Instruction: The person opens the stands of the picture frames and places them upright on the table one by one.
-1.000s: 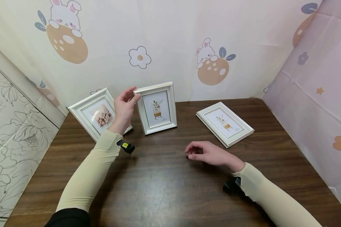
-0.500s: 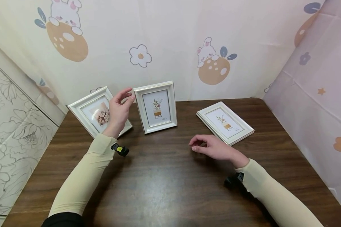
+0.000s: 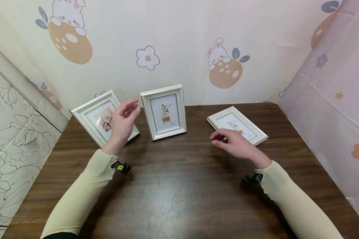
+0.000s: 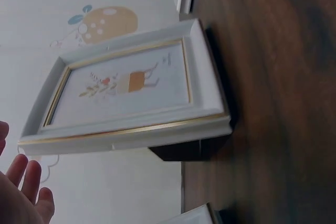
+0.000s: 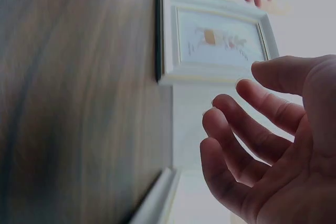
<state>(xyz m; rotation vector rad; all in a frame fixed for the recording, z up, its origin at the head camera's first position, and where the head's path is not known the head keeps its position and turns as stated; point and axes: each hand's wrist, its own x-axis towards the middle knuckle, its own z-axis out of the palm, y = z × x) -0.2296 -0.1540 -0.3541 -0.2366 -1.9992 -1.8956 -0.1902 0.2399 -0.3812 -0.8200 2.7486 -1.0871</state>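
Observation:
In the head view, a white picture frame (image 3: 168,113) with a plant print stands upright near the back of the table. My left hand (image 3: 122,121) is just left of it, fingers loosely bent and holding nothing. Behind that hand, a second white picture frame (image 3: 92,127) with a pink flower picture leans back at the left, partly covered by the hand. My right hand (image 3: 237,144) hovers over the near corner of a third white picture frame (image 3: 254,132), which lies flat with its plant print up. Its fingers are loosely curved around nothing. The left wrist view shows a dark support (image 4: 191,149) behind the upright frame.
The brown wooden table (image 3: 167,186) runs back to a cream curtain (image 3: 179,39) printed with rabbits and flowers. A pinkish curtain (image 3: 332,109) borders the right side, and a white panel with line-drawn flowers (image 3: 15,146) the left.
My left hand has let go of the upright frame and drawn back left and down. The right hand has moved right and away from me, to over the lying frame.

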